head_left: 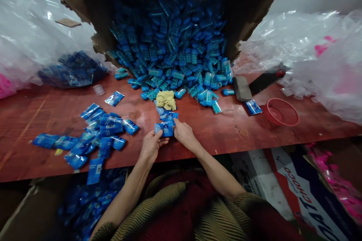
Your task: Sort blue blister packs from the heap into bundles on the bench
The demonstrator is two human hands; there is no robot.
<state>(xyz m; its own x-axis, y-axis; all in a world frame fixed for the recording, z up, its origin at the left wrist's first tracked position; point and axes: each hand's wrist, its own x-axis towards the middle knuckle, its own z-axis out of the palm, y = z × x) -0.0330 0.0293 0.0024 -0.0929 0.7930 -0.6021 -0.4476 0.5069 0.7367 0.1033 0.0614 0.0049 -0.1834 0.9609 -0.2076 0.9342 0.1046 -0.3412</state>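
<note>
My left hand (pixel 150 145) pinches the left edge of a flat blue printed sleeve (pixel 167 129) near the front of the table. At the sleeve's upper right, my right hand (pixel 184 133) has its finger and thumb closed on the edge. More flat blue sleeves (pixel 169 116) lie just beyond it, partly under a crumpled yellow cloth (pixel 166 100). Behind the cloth, a large heap of blue-capped clear containers with turquoise pieces inside (pixel 178 56) spills out of a torn cardboard box (pixel 249 19). To the left lies a pile of blue-wrapped packs (pixel 104 130).
On the right stand a red plastic basket (pixel 282 112), a grey block (pixel 242 88) and a blue packet stack (pixel 253 107). Clear plastic bags (pixel 22 41) bulge at both sides. A small clear cap (pixel 98 90) sits on the red table (pixel 220 135). Below are more blue packs (pixel 93 203) and a printed carton (pixel 299 192).
</note>
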